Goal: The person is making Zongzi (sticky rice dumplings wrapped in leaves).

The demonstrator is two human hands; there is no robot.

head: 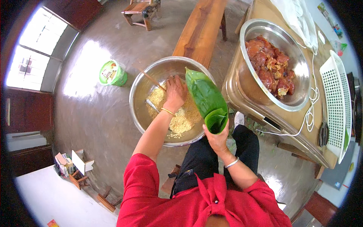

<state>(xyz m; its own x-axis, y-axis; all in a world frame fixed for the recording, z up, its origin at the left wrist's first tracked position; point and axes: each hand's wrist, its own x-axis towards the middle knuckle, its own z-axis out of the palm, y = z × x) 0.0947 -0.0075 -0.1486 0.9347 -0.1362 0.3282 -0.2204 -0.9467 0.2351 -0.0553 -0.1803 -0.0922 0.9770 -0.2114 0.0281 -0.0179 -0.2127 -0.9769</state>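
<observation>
A large steel bowl holds pale yellow grains, probably rice. My left hand reaches into it, its bent fingertips at the grains near the far side; whether they hold any cannot be told. A thin wooden stick, perhaps a chopstick, leans over the rim left of that hand, and a metal spoon lies in the grains. Over the bowl's right side, my right hand is closed around a green leaf rolled into a cone, its mouth facing up and the long leaf end pointing away.
At right, a table bears a steel basin of reddish-brown meat chunks, black scissors, a white cord, a white plastic basket and a plastic bag. A wooden bench extends beyond the bowl. A green bucket stands left.
</observation>
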